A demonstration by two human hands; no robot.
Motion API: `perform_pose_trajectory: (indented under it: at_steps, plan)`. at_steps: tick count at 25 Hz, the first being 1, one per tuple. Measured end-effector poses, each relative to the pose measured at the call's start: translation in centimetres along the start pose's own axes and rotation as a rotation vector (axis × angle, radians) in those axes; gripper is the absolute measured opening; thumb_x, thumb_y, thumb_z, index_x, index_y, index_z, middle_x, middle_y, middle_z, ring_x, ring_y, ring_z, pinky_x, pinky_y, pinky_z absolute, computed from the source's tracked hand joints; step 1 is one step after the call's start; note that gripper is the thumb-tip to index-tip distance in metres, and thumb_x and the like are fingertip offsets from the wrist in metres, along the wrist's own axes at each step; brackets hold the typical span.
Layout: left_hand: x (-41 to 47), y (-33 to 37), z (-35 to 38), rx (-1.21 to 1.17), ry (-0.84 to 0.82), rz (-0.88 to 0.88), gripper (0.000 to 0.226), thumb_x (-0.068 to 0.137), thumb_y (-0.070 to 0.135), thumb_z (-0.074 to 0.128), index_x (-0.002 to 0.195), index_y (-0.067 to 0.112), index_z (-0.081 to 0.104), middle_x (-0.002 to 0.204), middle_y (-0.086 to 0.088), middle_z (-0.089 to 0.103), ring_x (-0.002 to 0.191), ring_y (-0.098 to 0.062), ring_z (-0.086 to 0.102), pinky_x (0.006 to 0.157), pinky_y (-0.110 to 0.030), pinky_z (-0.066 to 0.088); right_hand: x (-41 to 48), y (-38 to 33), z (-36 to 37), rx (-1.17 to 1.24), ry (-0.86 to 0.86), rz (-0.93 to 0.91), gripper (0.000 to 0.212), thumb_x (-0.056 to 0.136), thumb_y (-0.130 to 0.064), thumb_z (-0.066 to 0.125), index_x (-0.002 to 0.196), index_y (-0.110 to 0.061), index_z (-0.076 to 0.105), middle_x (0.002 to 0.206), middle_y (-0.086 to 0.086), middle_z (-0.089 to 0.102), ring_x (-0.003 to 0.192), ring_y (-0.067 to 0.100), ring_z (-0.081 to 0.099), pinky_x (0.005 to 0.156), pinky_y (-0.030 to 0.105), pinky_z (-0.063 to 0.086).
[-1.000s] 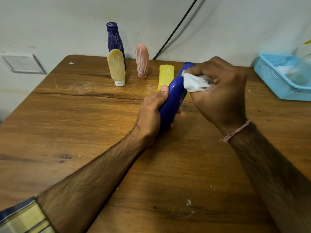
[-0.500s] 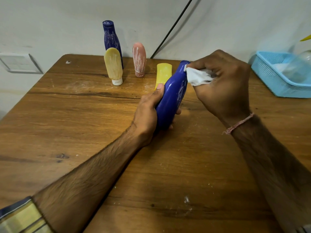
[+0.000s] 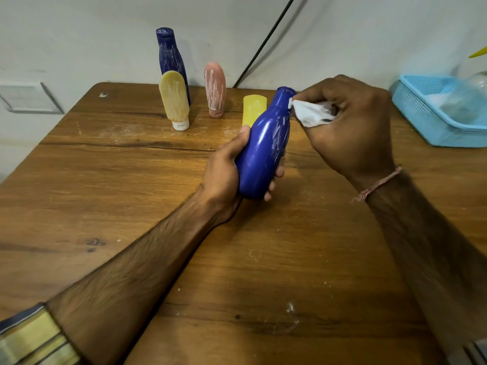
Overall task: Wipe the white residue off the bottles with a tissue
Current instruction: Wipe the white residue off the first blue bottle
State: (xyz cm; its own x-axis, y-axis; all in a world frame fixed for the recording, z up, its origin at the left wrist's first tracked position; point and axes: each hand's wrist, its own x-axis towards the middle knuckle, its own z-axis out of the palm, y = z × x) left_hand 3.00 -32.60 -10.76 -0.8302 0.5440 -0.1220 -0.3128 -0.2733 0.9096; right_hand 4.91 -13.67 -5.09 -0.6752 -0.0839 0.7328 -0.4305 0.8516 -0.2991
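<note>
At the centre of the frame, the left hand [image 3: 226,175] is gripping the blue bottle [image 3: 263,148] above the worktop [image 3: 131,193], while the right hand [image 3: 350,127] is pinching a tissue [image 3: 309,114] against its neck.

FREE: brown wooden tabletop [image 3: 118,185], left and near | BLOCKED far: dark blue plastic bottle [image 3: 170,61], cream tube [image 3: 174,101], pink tube [image 3: 214,89] | BLOCKED right: light blue mesh basket [image 3: 416,119]

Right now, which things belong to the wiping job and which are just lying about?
Job: held bottle in left hand, tissue in right hand; streaked tall blue bottle, cream bottle, pink bottle; yellow bottle.
Lying about: basket, cable, wall plate.
</note>
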Motion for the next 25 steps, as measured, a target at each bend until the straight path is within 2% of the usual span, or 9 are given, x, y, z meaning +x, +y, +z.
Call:
perform_pose_trajectory:
  at_steps: [3,5,7,9,14,16,19,22,25]
  plan:
    - [-0.2,0.3,0.2,-0.050,-0.055,-0.056,0.069,0.106,0.053,0.029,0.122,-0.005,0.061,0.081,-0.018,0.066,0.061,-0.025,0.060,0.048,-0.030,0.052,0.0,-0.1,-0.2,0.054,-0.033,0.042,0.025,0.087,-0.025,0.078,0.102,-0.006,0.075,0.095,-0.002,0.071,0.081,0.006,0.064,0.071,0.006,0.048]
    - [-0.3,0.4,0.2,-0.083,-0.094,-0.090,0.067,0.106,0.053,0.028,0.115,-0.004,0.063,0.080,-0.018,0.065,0.059,-0.023,0.059,0.047,-0.029,0.052,0.1,0.0,-0.4,0.097,-0.004,0.090,0.024,0.088,-0.027,0.077,0.102,-0.007,0.074,0.093,-0.006,0.068,0.078,-0.003,0.060,0.069,0.004,0.046]
    - [-0.2,0.4,0.0,-0.114,-0.125,-0.115,0.068,0.106,0.054,0.028,0.117,-0.005,0.063,0.081,-0.017,0.065,0.060,-0.023,0.059,0.048,-0.029,0.052,0.2,0.2,-0.8,0.111,-0.086,0.091,0.024,0.089,-0.027,0.077,0.104,-0.008,0.075,0.095,-0.007,0.069,0.082,-0.007,0.060,0.071,0.004,0.046]
    - [-0.1,0.4,-0.1,-0.147,-0.151,-0.135,0.069,0.106,0.054,0.028,0.119,-0.005,0.062,0.081,-0.016,0.065,0.061,-0.022,0.059,0.048,-0.028,0.052,0.3,0.2,-1.0,0.104,-0.187,0.085,0.023,0.088,-0.027,0.078,0.104,-0.011,0.076,0.095,-0.007,0.070,0.084,-0.007,0.060,0.072,0.004,0.046]
    - [0.1,0.5,-0.2,-0.211,-0.196,-0.156,0.067,0.106,0.053,0.028,0.114,-0.003,0.064,0.080,-0.015,0.065,0.060,-0.021,0.059,0.047,-0.026,0.051,0.3,-0.2,-1.1,0.115,-0.193,0.072,0.020,0.087,-0.030,0.077,0.101,-0.015,0.076,0.090,-0.010,0.069,0.082,-0.008,0.061,0.070,0.004,0.047]
    - [0.1,0.6,-0.3,-0.239,-0.203,-0.157,0.067,0.106,0.052,0.027,0.113,-0.002,0.064,0.080,-0.014,0.064,0.060,-0.021,0.058,0.046,-0.026,0.051,0.3,-0.4,-1.0,0.117,-0.223,0.074,0.018,0.087,-0.030,0.077,0.100,-0.017,0.076,0.090,-0.010,0.069,0.082,-0.006,0.063,0.069,0.005,0.048]
    - [0.1,0.6,-0.2,-0.264,-0.202,-0.163,0.066,0.106,0.051,0.026,0.112,-0.003,0.064,0.079,-0.014,0.064,0.059,-0.020,0.058,0.046,-0.026,0.050,0.3,-0.5,-0.6,0.113,-0.158,0.085,0.021,0.089,-0.029,0.074,0.102,-0.014,0.076,0.092,-0.007,0.070,0.081,0.001,0.064,0.070,0.007,0.049]
    - [0.1,0.7,-0.2,-0.295,-0.185,-0.165,0.065,0.106,0.050,0.027,0.109,-0.003,0.066,0.078,-0.013,0.063,0.057,-0.019,0.059,0.044,-0.025,0.049,0.1,-0.8,-0.4,0.121,-0.228,0.075,0.016,0.087,-0.026,0.077,0.100,-0.016,0.077,0.090,-0.010,0.070,0.081,0.005,0.066,0.070,0.013,0.052]
    - [0.2,0.8,-0.3,-0.330,-0.181,-0.162,0.065,0.106,0.048,0.026,0.107,-0.003,0.066,0.077,-0.014,0.063,0.055,-0.019,0.059,0.044,-0.023,0.049,0.4,-0.8,-0.5,0.123,-0.207,0.099,0.015,0.088,-0.026,0.077,0.100,-0.017,0.077,0.092,-0.006,0.073,0.082,0.006,0.066,0.069,0.011,0.051]
